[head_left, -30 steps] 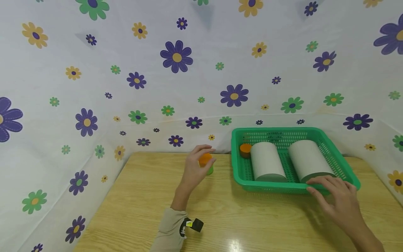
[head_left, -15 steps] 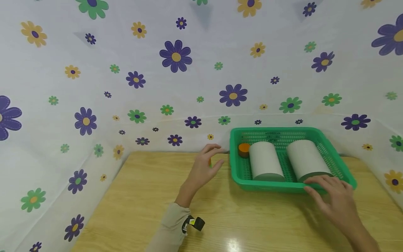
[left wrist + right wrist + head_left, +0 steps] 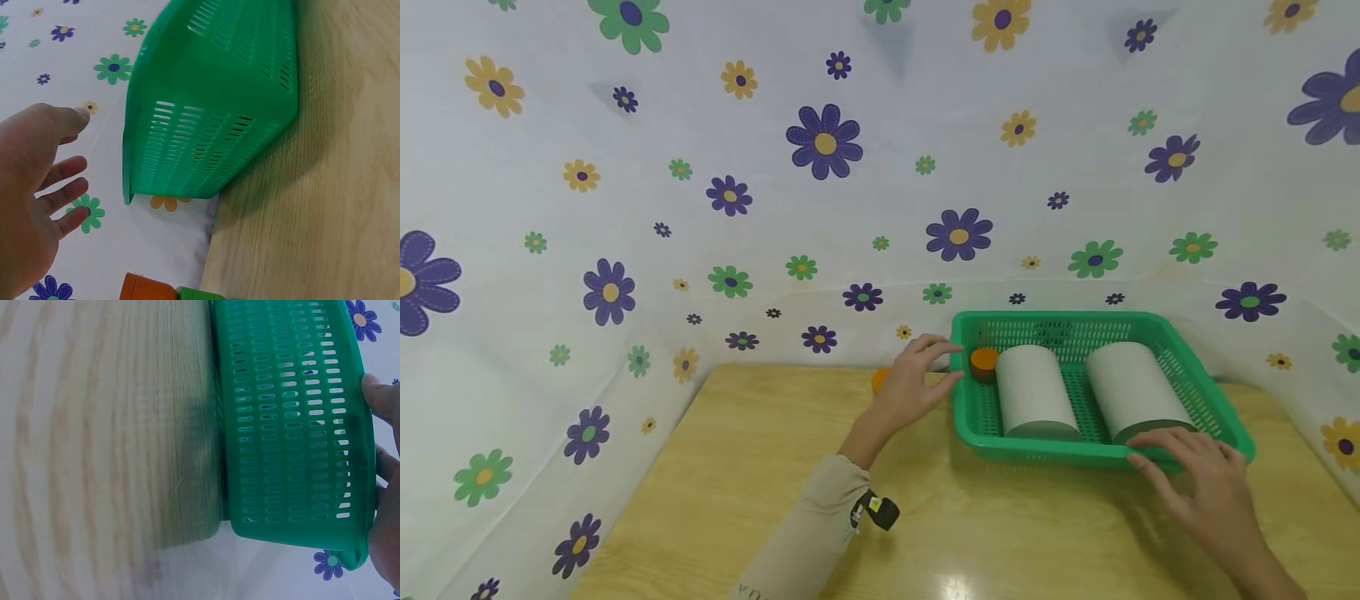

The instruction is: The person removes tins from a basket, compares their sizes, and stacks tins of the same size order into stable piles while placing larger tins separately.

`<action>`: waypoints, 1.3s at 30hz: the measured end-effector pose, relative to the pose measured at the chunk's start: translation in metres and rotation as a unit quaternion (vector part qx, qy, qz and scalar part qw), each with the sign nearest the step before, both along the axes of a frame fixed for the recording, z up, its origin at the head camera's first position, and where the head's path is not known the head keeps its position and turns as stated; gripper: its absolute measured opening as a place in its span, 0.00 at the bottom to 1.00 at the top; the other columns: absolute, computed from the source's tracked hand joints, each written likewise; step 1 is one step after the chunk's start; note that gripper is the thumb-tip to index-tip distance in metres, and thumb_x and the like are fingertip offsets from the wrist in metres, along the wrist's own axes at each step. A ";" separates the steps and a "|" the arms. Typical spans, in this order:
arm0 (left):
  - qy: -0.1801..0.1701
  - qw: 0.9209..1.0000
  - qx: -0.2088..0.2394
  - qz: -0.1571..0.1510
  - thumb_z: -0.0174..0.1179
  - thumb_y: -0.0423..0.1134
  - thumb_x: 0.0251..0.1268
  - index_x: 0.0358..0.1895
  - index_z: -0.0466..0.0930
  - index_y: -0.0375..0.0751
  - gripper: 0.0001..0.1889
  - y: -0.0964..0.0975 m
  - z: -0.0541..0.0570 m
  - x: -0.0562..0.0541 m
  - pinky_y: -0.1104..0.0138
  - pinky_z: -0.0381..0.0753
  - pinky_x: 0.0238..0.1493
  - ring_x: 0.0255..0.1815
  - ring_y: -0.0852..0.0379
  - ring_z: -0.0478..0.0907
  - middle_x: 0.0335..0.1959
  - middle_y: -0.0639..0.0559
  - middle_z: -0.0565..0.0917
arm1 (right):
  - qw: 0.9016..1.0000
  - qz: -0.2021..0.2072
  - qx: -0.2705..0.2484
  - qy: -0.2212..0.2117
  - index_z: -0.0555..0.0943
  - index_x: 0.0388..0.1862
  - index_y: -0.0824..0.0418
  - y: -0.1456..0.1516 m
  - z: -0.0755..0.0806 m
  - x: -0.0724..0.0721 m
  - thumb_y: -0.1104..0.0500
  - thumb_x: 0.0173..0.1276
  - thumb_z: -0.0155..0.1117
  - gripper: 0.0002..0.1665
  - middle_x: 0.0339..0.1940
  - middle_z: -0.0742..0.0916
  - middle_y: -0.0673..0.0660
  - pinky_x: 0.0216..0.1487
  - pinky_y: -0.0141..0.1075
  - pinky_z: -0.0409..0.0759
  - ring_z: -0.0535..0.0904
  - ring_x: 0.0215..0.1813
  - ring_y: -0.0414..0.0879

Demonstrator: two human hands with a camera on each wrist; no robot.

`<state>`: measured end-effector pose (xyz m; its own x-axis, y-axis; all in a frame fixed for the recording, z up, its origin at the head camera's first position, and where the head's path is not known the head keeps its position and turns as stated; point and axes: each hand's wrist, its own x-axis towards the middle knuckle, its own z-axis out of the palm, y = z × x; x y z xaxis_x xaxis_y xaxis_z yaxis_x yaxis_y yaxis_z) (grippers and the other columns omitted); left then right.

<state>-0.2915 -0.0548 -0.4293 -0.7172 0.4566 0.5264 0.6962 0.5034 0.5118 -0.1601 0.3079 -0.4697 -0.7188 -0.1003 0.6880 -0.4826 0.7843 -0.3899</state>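
Observation:
A green plastic basket (image 3: 1067, 454) sits on the table at the right, holding two white cylinders, a left one (image 3: 1033, 387) and a right one (image 3: 1131, 383), lying on their sides. A small orange round piece (image 3: 984, 360) is in its far left corner. My left hand (image 3: 910, 385) is by the basket's left rim, thumb and fingers spread and holding nothing; the left wrist view shows a gap to the basket. Fingers over the front rim and thumb outside, my right hand (image 3: 1202, 483) grips the basket's front right. Behind my left hand, an orange piece (image 3: 880, 380) is mostly hidden.
In the left wrist view, an orange cup-like piece (image 3: 147, 289) adjoins a green one (image 3: 199, 294) at the table's edge. A flower-patterned cloth (image 3: 820, 233) hangs behind and beside the wooden table (image 3: 722, 467).
My left hand has moved right, away from the orange and green stack to the basket's left rim. My right hand stays at the front rim.

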 end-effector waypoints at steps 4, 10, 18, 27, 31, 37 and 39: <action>0.004 1.000 -0.023 -0.003 0.66 0.40 0.72 0.61 0.82 0.42 0.18 0.009 -0.001 -0.010 0.63 0.75 0.66 0.62 0.52 0.75 0.59 0.48 0.79 | 1.000 -0.003 -0.006 -0.007 0.86 0.40 0.52 0.000 -0.003 0.001 0.67 0.54 0.79 0.17 0.41 0.86 0.48 0.51 0.59 0.58 0.71 0.51 0.36; 0.009 0.995 -0.097 -0.007 0.66 0.43 0.72 0.58 0.84 0.42 0.16 0.025 0.001 -0.023 0.68 0.75 0.64 0.62 0.53 0.74 0.59 0.49 0.79 | 1.000 -0.002 -0.012 -0.009 0.86 0.40 0.53 0.002 -0.003 0.001 0.67 0.55 0.78 0.16 0.41 0.85 0.48 0.51 0.61 0.57 0.70 0.51 0.35; 0.000 0.975 -0.220 -0.013 0.64 0.46 0.73 0.55 0.86 0.47 0.14 0.046 0.001 -0.034 0.68 0.71 0.68 0.64 0.54 0.74 0.62 0.52 0.79 | 1.000 -0.004 -0.013 -0.012 0.86 0.41 0.52 0.004 -0.003 0.001 0.67 0.55 0.78 0.16 0.41 0.86 0.49 0.51 0.61 0.58 0.71 0.50 0.37; 0.008 0.953 -0.301 -0.024 0.63 0.45 0.74 0.55 0.87 0.50 0.12 0.062 0.004 -0.043 0.68 0.75 0.61 0.57 0.56 0.77 0.56 0.54 0.82 | 1.000 -0.003 -0.013 -0.009 0.86 0.41 0.52 0.002 -0.003 -0.001 0.67 0.54 0.79 0.17 0.41 0.86 0.49 0.51 0.60 0.59 0.72 0.50 0.41; 0.012 0.941 -0.336 -0.025 0.61 0.44 0.75 0.55 0.87 0.50 0.12 0.066 0.004 -0.046 0.66 0.77 0.57 0.53 0.56 0.77 0.54 0.54 0.82 | 1.000 -0.001 -0.010 -0.008 0.86 0.41 0.52 0.001 -0.002 0.000 0.68 0.52 0.79 0.18 0.41 0.86 0.49 0.51 0.60 0.59 0.73 0.49 0.42; 0.026 0.928 -0.372 -0.014 0.60 0.43 0.74 0.57 0.86 0.53 0.13 0.073 0.001 -0.052 0.64 0.77 0.56 0.52 0.56 0.77 0.52 0.55 0.82 | 1.000 -0.001 -0.013 -0.013 0.86 0.41 0.51 0.000 0.000 0.002 0.67 0.54 0.79 0.18 0.41 0.86 0.49 0.51 0.61 0.59 0.73 0.50 0.43; 0.018 0.923 -0.383 -0.009 0.60 0.44 0.74 0.60 0.85 0.54 0.15 0.076 0.001 -0.054 0.62 0.77 0.58 0.53 0.55 0.77 0.54 0.56 0.82 | 1.000 -0.002 -0.012 -0.013 0.86 0.41 0.51 0.001 -0.001 0.002 0.67 0.54 0.79 0.18 0.41 0.86 0.49 0.51 0.61 0.59 0.73 0.50 0.44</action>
<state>-0.3451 0.0213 -0.4287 -0.6941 0.7167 0.0675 0.7176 0.6963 -0.0140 -0.1577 0.3086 -0.4706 -0.7361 -0.0813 0.6720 -0.4701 0.7757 -0.4211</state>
